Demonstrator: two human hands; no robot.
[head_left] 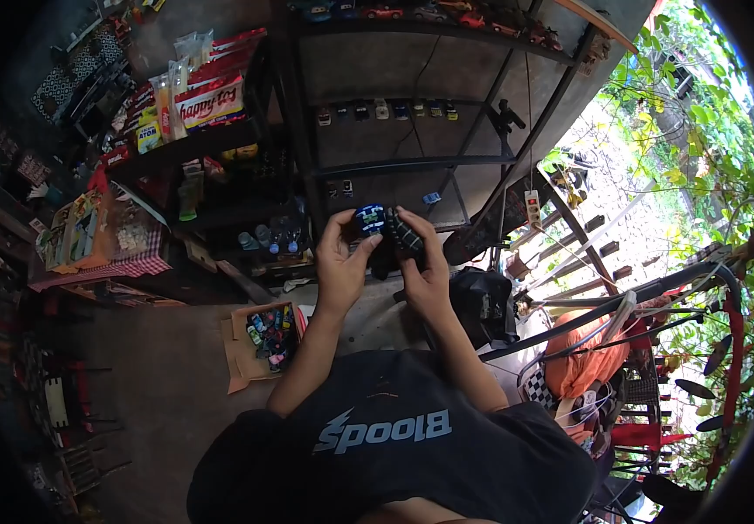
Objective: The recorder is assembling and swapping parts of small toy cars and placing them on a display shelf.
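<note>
Black shirt (394,472) faces a shelf (394,163); nearer and left of it, a box (243,354) holds many toys (272,336); before the shelf, the left hand (340,262) grips a blue car (370,216), the right hand (429,266) a dark toy (407,236) (kind unclear); on the shelf, a row of small cars (381,109) already stands.

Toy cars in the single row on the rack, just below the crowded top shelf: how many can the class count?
8, from left to right: first car, second, third, pale fourth, fifth, sixth, seventh, rightmost eighth. They look small; others could be hidden behind.
</note>
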